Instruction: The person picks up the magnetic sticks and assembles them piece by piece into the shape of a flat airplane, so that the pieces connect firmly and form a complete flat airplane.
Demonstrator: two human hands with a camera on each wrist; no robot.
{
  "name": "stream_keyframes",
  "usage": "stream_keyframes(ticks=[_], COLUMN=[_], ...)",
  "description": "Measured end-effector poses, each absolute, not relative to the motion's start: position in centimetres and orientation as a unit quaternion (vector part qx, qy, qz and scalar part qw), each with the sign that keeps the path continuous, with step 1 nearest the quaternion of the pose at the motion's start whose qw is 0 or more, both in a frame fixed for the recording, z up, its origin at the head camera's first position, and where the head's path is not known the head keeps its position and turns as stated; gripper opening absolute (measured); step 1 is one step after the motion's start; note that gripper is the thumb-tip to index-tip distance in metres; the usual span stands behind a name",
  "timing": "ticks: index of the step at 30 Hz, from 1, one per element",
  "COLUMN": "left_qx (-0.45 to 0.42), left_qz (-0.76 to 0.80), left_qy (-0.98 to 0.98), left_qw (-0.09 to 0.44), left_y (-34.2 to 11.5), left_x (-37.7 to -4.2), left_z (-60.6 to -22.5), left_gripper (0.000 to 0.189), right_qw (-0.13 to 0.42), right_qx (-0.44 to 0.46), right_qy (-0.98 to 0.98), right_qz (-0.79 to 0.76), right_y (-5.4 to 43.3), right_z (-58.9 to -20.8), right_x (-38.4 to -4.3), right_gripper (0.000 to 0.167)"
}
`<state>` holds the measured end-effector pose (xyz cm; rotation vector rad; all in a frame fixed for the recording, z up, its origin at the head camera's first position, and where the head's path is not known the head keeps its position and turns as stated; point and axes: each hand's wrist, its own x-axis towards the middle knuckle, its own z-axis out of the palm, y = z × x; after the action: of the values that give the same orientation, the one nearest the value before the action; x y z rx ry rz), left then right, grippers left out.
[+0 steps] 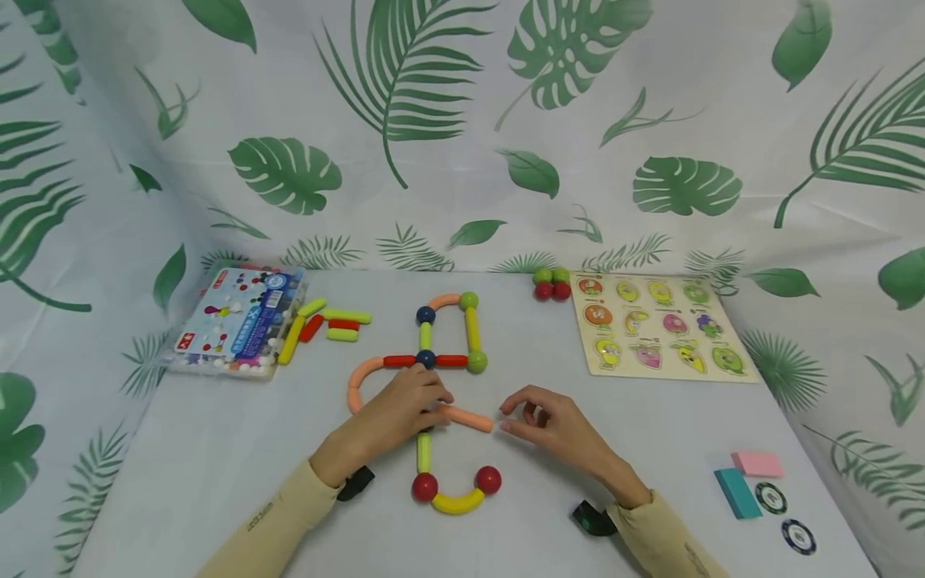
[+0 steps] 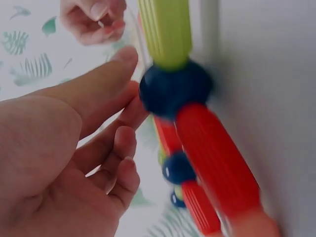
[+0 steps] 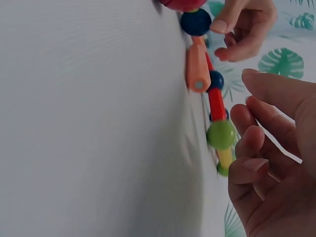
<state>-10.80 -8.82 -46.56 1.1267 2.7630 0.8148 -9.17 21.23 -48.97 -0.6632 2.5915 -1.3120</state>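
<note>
A flat figure of magnetic sticks and balls lies on the table. My left hand (image 1: pixel 406 403) is over its middle, its thumb and fingertips right beside a dark blue ball (image 2: pixel 175 89) with nothing pinched between them. From there an orange stick (image 1: pixel 470 418) points right, its free end showing a metal tip in the right wrist view. My right hand (image 1: pixel 552 427) is just right of that end, loosely curled and holding nothing. Red sticks (image 1: pixel 453 361) and a yellow stick (image 1: pixel 473 327) form part of the figure above; below, a curved yellow stick (image 1: pixel 458 504) joins two red balls (image 1: pixel 488 480).
A plastic box (image 1: pixel 231 321) of magnetic pieces stands at the back left, loose sticks (image 1: pixel 347 316) beside it. Green and red balls (image 1: pixel 552 284) cluster at the back. A fruit picture board (image 1: pixel 668 325) lies back right; blocks (image 1: pixel 738 493) and round chips (image 1: pixel 798 536) lie front right.
</note>
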Motion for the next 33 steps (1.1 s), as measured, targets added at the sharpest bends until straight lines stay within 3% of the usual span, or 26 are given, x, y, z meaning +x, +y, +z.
stream_keyframes(ticks=[13,25,33], left_qx=[0.334,0.395,0.42], left_qz=[0.289,0.284,0.241], left_qy=[0.896,0.874,0.872], left_qw=[0.044,-0.01,0.078], left_y=[-10.5,-9.4,-7.9], left_x=[-10.3,-8.6,-6.7], left_z=[-46.3,-45.6,-46.4], left_gripper=[0.028,0.024,0.023], right_qw=[0.109,0.113,0.127], right_qx=[-0.273,-0.221,-0.196], right_qy=[0.903,0.92,0.915], right_qz=[-0.315,-0.303,-0.328], right_y=[16.0,16.4,17.9], right_z=[-48.7,-48.6,-48.9], right_x=[-12.1,-11.8,-10.5], right_gripper=[0.023,0.017,0.016])
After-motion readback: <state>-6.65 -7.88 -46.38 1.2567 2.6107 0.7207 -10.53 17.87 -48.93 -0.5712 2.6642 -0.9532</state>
